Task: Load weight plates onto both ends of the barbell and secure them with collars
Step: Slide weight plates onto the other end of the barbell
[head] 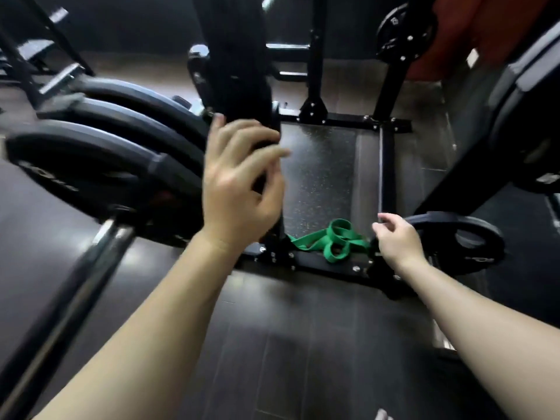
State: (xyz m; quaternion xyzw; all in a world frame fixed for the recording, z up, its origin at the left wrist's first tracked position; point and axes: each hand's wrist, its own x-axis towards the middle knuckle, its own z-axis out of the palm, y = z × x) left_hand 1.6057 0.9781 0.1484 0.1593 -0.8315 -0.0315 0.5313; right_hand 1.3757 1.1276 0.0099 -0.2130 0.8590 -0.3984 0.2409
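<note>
A: Left hand (239,180) up against the black rack upright (233,56), fingers loosely curled, blurred. Gripping the post or just touching? Cannot tell.

B: Right hand (397,241) low, fingers bent around the rim of a small black weight plate (472,241). Looks like a grip on it, plate tilted near the rack base (321,262).

A: Barbell (75,268) running in from lower left, already carrying 3 big plates (100,165) on the near end, stacked touching.

B: Collar on that end? Hidden behind the left hand, cannot tell. Far end out of view.

A: So roughly partway: 1 end loaded, small plate probably next onto the sleeve, collars and other end unconfirmed.

B: Extra: green band (330,242) lying on the rack platform, another plate (403,30) stored top right.
</note>
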